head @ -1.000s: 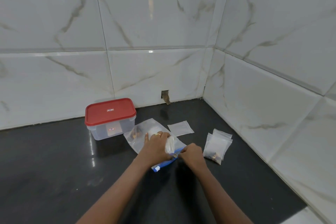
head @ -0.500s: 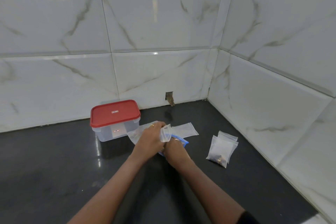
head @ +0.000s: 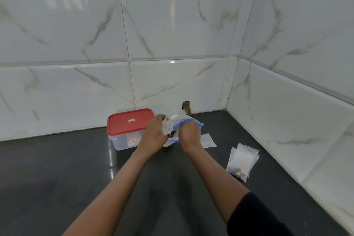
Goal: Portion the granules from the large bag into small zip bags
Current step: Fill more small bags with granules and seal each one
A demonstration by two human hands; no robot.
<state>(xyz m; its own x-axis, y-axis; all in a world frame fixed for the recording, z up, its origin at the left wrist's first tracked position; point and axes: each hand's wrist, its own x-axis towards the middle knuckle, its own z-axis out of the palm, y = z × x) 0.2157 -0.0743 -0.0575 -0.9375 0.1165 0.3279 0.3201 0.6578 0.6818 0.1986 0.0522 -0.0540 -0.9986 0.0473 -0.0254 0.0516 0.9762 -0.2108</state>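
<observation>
While left hand (head: pixel 155 136) pinches small bag (head: pixel 166 125), right hand (head: pixel 188 134) grips large bag (head: pixel 186 119), black counter (head: pixel 57 178), tiled corner (head: pixel 235 59).

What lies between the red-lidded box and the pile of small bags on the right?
Head view: the left hand gripping a small zip bag, the right hand holding the large bag, and a flat bag on the counter.

Bright, even light; a window-like reflection and glare streaks mark the glossy wall tiles (head: pixel 172 25) and dark worktop (head: pixel 57 178). Soft shadows; lines bow toward edges.
</observation>
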